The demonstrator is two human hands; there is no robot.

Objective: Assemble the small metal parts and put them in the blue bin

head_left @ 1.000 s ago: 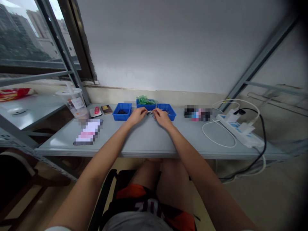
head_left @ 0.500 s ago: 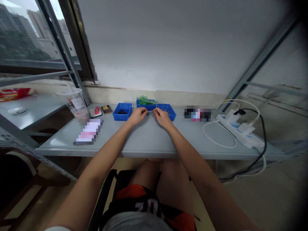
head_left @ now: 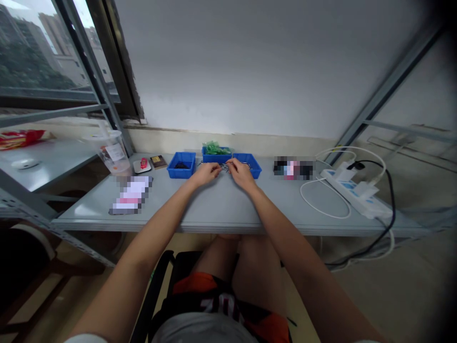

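- The left hand (head_left: 206, 173) and right hand (head_left: 241, 174) meet over the grey surface (head_left: 221, 209), fingers pinched on a small metal piece (head_left: 224, 166) between them.
- The piece sits just in front of three blue bins (head_left: 182, 165).
- A white power strip (head_left: 357, 193) lies well to the right.

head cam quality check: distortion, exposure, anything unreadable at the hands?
Head view: wide-angle bend at the edges, dark corner top right, window bright but not blown out. The small metal piece between the left hand and right hand is too small to identify. Pixelated patches on the table.
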